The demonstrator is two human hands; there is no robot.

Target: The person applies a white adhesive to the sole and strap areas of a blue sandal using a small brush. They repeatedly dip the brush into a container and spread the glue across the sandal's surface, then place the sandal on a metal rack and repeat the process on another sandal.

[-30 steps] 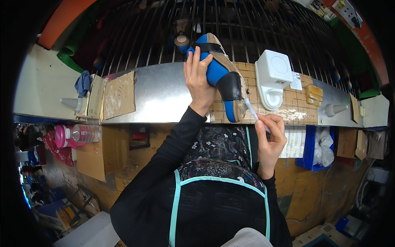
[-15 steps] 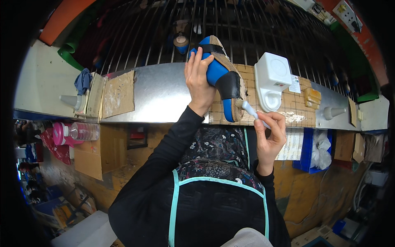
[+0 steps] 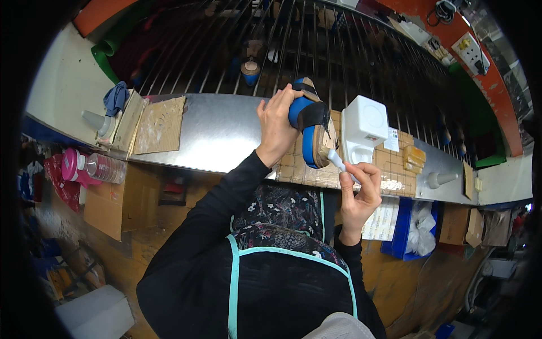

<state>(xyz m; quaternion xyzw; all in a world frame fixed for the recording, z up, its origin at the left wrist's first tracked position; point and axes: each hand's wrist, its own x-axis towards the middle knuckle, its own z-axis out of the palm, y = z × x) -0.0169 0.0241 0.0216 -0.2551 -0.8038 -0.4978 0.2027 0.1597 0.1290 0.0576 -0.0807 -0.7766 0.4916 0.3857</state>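
"Listing the shoe point(image 3: 309, 125) first: where is it placed?"

"One shoe, blue form, black straps point(image 3: 314, 114); held tilted above the near part of the bench point(image 3: 217, 130), over taped cardboard point(image 3: 392, 172). Its far part is clasped by the left hand point(image 3: 278, 125)."

"And the tool?"

"One white brush point(image 3: 337, 160), pinched between thumb and fingers of the right hand point(image 3: 360, 198). Its tip is set at the near end of the tan underside point(image 3: 323, 141); exact contact cannot be confirmed."

"What is entered as done?"

"Straps: already fitted round the form. Underside: pale and patchy; part is judged to be coated."

"And outstanding?"

"Brushing is judged unfinished, the tip being held at the shoe. No outsole is seen attached. Full coverage cannot be told. One white dispenser point(image 3: 366, 121) is stood close by, on the cardboard."
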